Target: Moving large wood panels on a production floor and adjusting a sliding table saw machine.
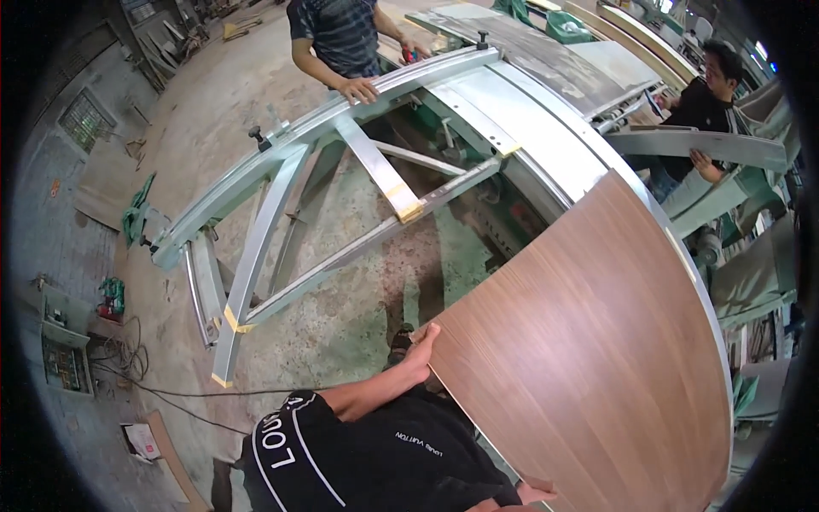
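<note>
A large brown wood-grain panel (589,341) lies on the right end of a sliding table saw, over its silver metal table (546,145). My left hand (421,348) grips the panel's left corner, with the thumb on the edge and the other fingers partly hidden. My right hand (536,492) is closed on the near edge, low in the view; its fingers are mostly hidden beneath the board. To the left of the panel stands the saw's open outrigger frame (375,230), with yellow tape on its corners.
Across the frame, a person (337,43) rests one hand on the long metal fence (316,124). At the right, another person (691,128) holds a curved grey board (699,147). A black cable (196,394) runs over the floor at the left, near an open electrical box (66,350).
</note>
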The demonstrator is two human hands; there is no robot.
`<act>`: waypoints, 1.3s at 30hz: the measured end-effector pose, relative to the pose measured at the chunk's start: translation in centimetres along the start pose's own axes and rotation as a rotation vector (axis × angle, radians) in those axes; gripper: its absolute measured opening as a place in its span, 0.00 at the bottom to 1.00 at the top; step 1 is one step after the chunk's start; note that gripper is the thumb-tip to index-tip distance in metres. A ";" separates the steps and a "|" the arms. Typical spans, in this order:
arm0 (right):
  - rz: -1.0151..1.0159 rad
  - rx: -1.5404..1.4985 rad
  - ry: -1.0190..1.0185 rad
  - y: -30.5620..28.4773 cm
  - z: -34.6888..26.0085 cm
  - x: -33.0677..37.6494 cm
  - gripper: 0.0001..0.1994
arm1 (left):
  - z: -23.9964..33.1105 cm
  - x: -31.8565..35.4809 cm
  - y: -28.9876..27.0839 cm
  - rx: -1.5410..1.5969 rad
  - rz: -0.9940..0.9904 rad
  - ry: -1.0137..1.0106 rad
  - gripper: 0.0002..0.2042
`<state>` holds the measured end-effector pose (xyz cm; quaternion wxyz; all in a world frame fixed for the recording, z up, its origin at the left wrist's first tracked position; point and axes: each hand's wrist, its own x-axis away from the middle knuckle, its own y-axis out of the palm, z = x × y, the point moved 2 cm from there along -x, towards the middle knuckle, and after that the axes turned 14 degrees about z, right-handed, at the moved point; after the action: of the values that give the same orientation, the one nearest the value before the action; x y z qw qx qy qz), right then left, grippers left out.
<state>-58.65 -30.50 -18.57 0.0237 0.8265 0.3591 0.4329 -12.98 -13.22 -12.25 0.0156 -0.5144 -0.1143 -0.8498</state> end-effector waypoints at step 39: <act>-0.126 0.005 -0.075 19.2 25.8 26.3 0.40 | 36.6 -11.3 3.7 -0.215 -0.612 0.017 0.28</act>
<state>-19.07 -21.60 -9.55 0.0622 0.8179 0.4104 0.3984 24.77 -10.19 -5.20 -0.2943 -0.4477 -0.1732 -0.8264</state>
